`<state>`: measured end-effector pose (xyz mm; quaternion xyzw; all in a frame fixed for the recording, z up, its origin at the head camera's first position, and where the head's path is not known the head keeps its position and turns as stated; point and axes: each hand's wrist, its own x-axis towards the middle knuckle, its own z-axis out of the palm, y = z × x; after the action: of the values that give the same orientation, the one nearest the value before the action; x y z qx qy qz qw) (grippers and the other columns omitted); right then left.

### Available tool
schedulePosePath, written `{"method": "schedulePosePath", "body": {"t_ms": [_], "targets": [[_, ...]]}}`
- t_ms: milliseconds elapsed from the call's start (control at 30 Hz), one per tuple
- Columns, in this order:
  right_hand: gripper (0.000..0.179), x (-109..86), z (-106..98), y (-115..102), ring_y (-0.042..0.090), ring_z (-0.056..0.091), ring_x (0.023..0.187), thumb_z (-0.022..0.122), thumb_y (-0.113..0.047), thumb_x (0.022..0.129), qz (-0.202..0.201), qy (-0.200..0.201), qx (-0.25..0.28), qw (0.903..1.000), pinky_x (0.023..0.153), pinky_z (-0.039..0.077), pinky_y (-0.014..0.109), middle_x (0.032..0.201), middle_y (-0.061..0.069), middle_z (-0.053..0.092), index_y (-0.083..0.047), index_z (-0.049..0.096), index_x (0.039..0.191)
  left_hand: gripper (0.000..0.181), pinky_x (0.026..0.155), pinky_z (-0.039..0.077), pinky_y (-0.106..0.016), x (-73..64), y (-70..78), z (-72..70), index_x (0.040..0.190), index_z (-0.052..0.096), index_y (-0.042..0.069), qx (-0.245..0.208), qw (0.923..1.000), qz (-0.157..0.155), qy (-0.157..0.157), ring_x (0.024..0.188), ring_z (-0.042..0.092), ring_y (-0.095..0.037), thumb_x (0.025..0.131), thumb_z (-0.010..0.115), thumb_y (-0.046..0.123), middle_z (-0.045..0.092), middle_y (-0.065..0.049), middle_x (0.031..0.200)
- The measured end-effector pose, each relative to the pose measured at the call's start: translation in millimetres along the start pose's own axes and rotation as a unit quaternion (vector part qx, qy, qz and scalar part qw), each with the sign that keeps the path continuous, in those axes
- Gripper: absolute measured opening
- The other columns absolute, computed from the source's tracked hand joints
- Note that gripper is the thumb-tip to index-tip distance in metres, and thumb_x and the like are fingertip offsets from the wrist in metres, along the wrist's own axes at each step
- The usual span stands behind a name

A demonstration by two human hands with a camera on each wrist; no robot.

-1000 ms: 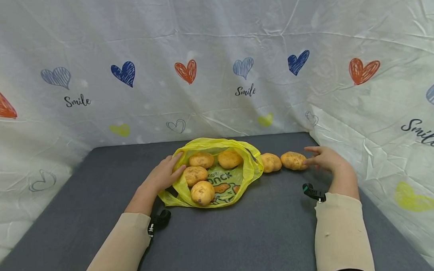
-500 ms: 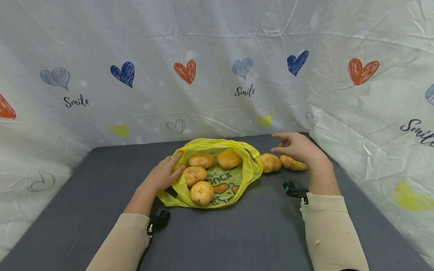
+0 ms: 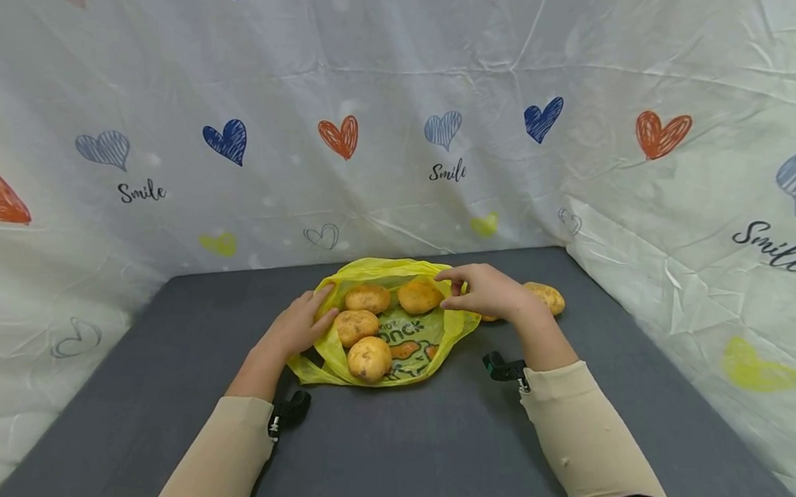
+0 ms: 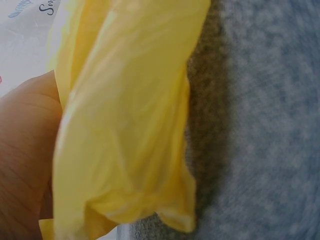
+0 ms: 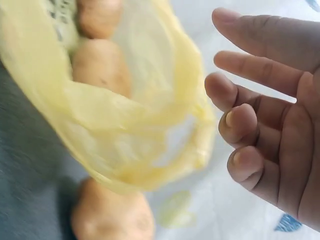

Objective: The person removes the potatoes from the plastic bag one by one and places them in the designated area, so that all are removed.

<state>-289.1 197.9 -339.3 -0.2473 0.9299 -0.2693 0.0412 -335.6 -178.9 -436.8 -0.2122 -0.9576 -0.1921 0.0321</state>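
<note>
A yellow plastic bag [image 3: 455, 334] lies on its side with its mouth toward me. Inside are several potatoes [image 3: 369, 359], and dark print shows on its lining. My left hand [image 3: 298, 324] holds the bag's left rim, thumb and fingers at the film; in the left wrist view the yellow film hides the fingertips. Over the right rim hovers my right hand [image 3: 488, 289], its fingers loosely bent around nothing, as the right wrist view shows. Just outside the bag on the right, one potato [image 5: 112, 212] is mostly hidden by that hand in the head view.
Farther right another potato [image 3: 546, 297] lies on the dark grey tabletop [image 3: 405, 446]. A white curtain [image 3: 378, 52] printed with hearts and "Smile" rises behind the table and along its sides.
The right hand has swept left from beside the rightmost potato, over both loose potatoes, to the bag's right rim. The left hand has stayed at the left rim.
</note>
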Motion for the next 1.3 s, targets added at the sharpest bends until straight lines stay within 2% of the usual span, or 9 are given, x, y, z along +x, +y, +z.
{"method": "schedulePosePath", "body": {"t_ms": [167, 367, 500, 567, 633, 867, 1033, 1167, 1300], "targets": [[0.057, 16.8, 26, 2, 0.013, 0.044, 0.055, 0.072, -0.024, 0.099, -0.002, -0.034, -0.008, 0.9994, 0.058, 0.042, 0.031, 0.075, 0.0, 0.058, -0.006, 0.054, 0.15, 0.065, 0.107, 0.037, -0.067, 0.3, 0.5, -1.3, 0.165, 0.025, 0.016, -0.002, 1.0, -0.004, 0.0, 0.14, 0.039, -0.049, 0.11, 0.048, 0.041, 0.036, -0.029, 0.156], [0.078, 33.1, 58, 12, 0.014, 0.043, 0.049, 0.07, -0.025, 0.101, 0.061, -0.049, -0.018, 0.9968, 0.053, 0.042, 0.03, 0.063, 0.003, 0.054, -0.001, 0.027, 0.162, 0.065, 0.107, 0.037, -0.067, -1.5, 1.0, -0.7, 0.165, 0.025, 0.016, -0.003, 1.0, -0.003, -0.002, 0.14, 0.039, -0.049, 0.11, 0.047, 0.041, 0.036, -0.029, 0.156], [0.084, 37.2, 69, 18, 0.026, 0.063, 0.072, 0.069, -0.029, 0.101, 0.1, -0.039, -0.016, 0.9941, 0.069, 0.053, 0.041, 0.089, 0.015, 0.067, 0.003, 0.02, 0.162, 0.064, 0.108, 0.035, -0.068, -2.8, 2.0, 0.5, 0.165, 0.025, 0.017, -0.002, 1.0, -0.005, -0.006, 0.142, 0.035, -0.05, 0.11, 0.047, 0.041, 0.033, -0.028, 0.158], [0.085, 37.9, 72, 21, 0.031, 0.066, 0.09, 0.07, -0.031, 0.1, 0.109, -0.025, -0.022, 0.9935, 0.081, 0.054, 0.045, 0.107, 0.019, 0.068, 0.005, 0.022, 0.161, 0.064, 0.108, 0.035, -0.068, -2.3, 3.2, 0.3, 0.165, 0.026, 0.017, -0.003, 1.0, -0.003, -0.006, 0.143, 0.035, -0.049, 0.11, 0.048, 0.04, 0.033, -0.028, 0.159], [0.082, 38.6, 72, 23, 0.031, 0.066, 0.094, 0.07, -0.031, 0.1, 0.114, -0.012, -0.025, 0.9931, 0.083, 0.053, 0.046, 0.109, 0.018, 0.068, 0.005, 0.026, 0.16, 0.064, 0.108, 0.036, -0.068, -1.3, 4.1, 0.3, 0.165, 0.026, 0.017, -0.002, 1.0, 0.001, -0.004, 0.142, 0.037, -0.049, 0.11, 0.048, 0.041, 0.035, -0.027, 0.158], [0.066, 41.4, 70, 25, 0.018, 0.053, 0.056, 0.072, -0.023, 0.099, 0.079, 0.045, -0.025, 0.9955, 0.055, 0.045, 0.034, 0.069, 0.004, 0.058, -0.001, 0.042, 0.155, 0.063, 0.107, 0.038, -0.066, 0.1, 3.6, -2.5, 0.165, 0.027, 0.018, 0.006, 1.0, 0.002, -0.003, 0.139, 0.041, -0.048, 0.11, 0.048, 0.041, 0.039, -0.026, 0.155], [0.075, 41.3, 71, 29, 0.015, 0.044, 0.052, 0.071, -0.025, 0.1, 0.076, -0.003, -0.012, 0.997, 0.052, 0.04, 0.032, 0.067, 0.004, 0.054, -0.009, 0.032, 0.162, 0.063, 0.108, 0.037, -0.066, 0.6, 4.1, -2.6, 0.165, 0.027, 0.017, 0.003, 1.0, 0.003, -0.003, 0.14, 0.04, -0.047, 0.11, 0.048, 0.04, 0.038, -0.026, 0.156], [0.078, 41.4, 74, 32, 0.02, 0.05, 0.059, 0.071, -0.025, 0.1, 0.073, -0.017, -0.006, 0.9972, 0.057, 0.044, 0.036, 0.077, 0.008, 0.059, -0.01, 0.027, 0.163, 0.063, 0.108, 0.037, -0.066, 0.8, 4.2, -1.1, 0.165, 0.028, 0.017, 0.002, 1.0, 0.004, -0.005, 0.14, 0.04, -0.047, 0.11, 0.047, 0.041, 0.038, -0.025, 0.156], [0.068, 41.3, 72, 29, 0.035, 0.063, 0.1, 0.072, -0.024, 0.099, 0.057, 0.022, -0.02, 0.9979, 0.081, 0.052, 0.047, 0.123, 0.024, 0.058, -0.007, 0.039, 0.156, 0.063, 0.108, 0.038, -0.065, 0.4, 4.3, -0.6, 0.165, 0.027, 0.017, 0.004, 1.0, 0.003, -0.004, 0.14, 0.04, -0.046, 0.11, 0.047, 0.041, 0.039, -0.025, 0.156]]}}
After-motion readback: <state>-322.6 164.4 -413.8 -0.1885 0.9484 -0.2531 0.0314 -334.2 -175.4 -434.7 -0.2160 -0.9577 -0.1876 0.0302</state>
